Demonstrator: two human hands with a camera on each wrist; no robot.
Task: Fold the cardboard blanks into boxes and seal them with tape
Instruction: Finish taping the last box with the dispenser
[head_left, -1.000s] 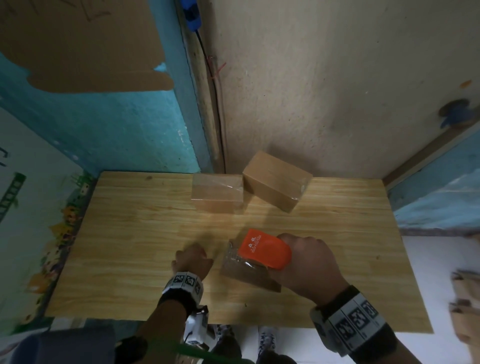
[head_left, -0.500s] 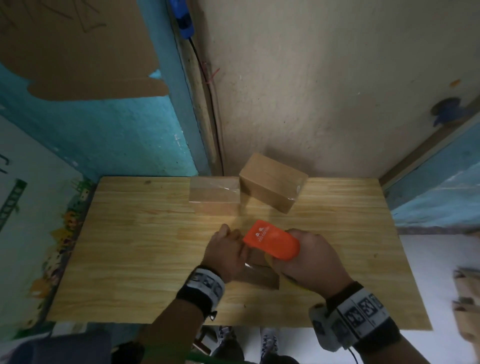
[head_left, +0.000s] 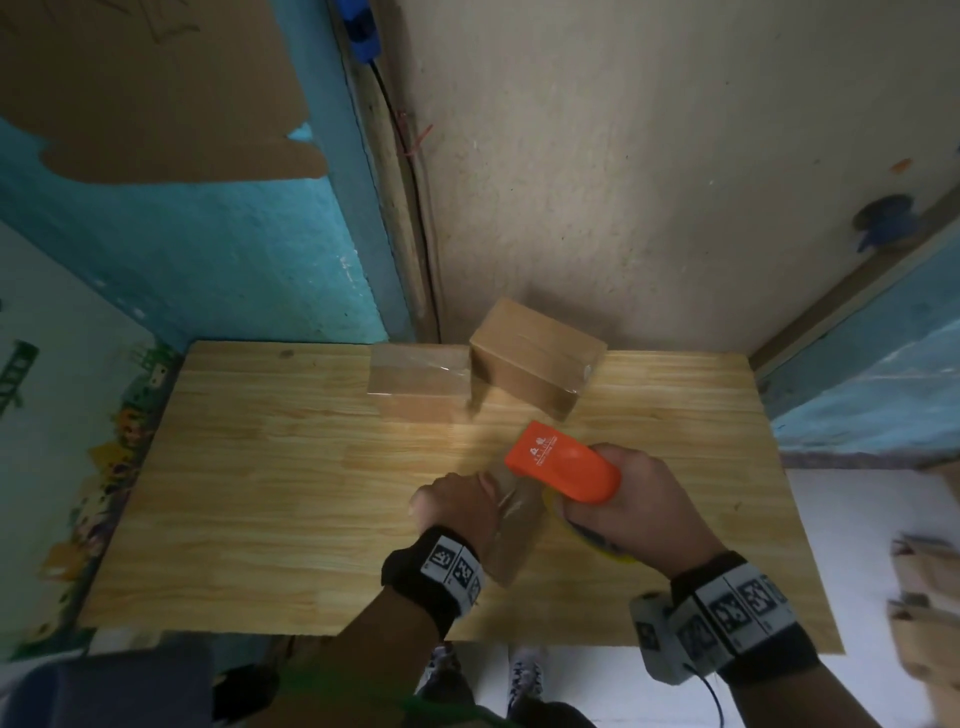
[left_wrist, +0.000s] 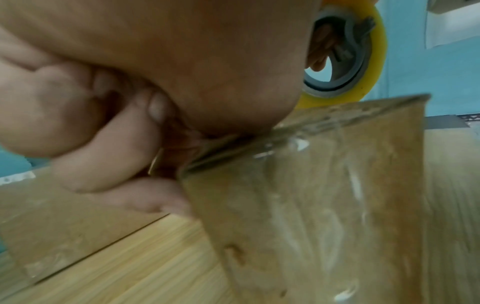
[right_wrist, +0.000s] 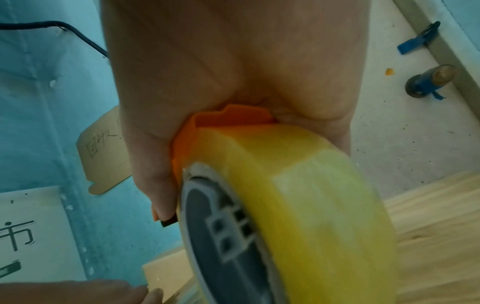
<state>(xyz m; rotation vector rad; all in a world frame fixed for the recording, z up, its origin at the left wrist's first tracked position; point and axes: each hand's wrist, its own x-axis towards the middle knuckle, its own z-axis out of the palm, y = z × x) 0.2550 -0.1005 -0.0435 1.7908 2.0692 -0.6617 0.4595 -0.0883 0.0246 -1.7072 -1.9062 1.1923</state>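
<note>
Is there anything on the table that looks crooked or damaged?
One thing: the right box at the back sits turned at an angle, while the left box beside it lies square to the table edge. The tape on the box at the left hand looks wrinkled. No damage shows.

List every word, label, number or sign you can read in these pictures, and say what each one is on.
"市": printed in dark strokes on the white poster on the wall, right wrist view.
Handwritten characters on the cardboard sheet on the blue wall: too scrawled to read.
White logo and lettering on the orange tape dispenser: too small to read.
Black-and-white square code markers on the wristbands: patterns, not text.
The boxes show no print.
</note>
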